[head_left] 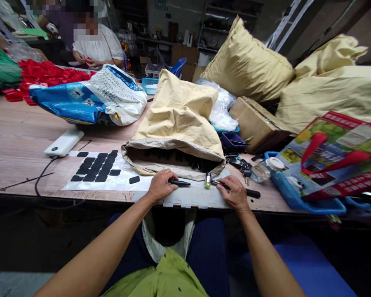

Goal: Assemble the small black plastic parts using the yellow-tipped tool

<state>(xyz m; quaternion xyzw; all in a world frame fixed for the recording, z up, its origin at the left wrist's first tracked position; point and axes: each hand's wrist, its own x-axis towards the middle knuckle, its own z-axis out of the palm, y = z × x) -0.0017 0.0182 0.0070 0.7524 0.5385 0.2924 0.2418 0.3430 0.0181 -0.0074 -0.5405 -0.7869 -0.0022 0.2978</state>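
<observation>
At the table's front edge, my left hand [162, 185] is closed on a slim black pen-like piece [183, 183], which points right over a grey mat [185, 199]. My right hand [234, 190] grips a small hammer [207, 180] by its shaft. Its head has a metal end and a yellow-green end, and its black grip sticks out to the right. Right behind both hands lies a cream cloth sack [179, 111], its mouth facing me, with dark pieces inside. To the left, black rounded patches [95, 167] lie in rows on a white sheet [111, 185].
A white power bank [64, 142] with a cable lies left. Behind it are a blue-white bag [111, 95] and red pieces [49, 76]. A blue tray [309, 204], a printed bag [336, 152] and a box [256, 123] stand right. Another person [99, 47] sits across.
</observation>
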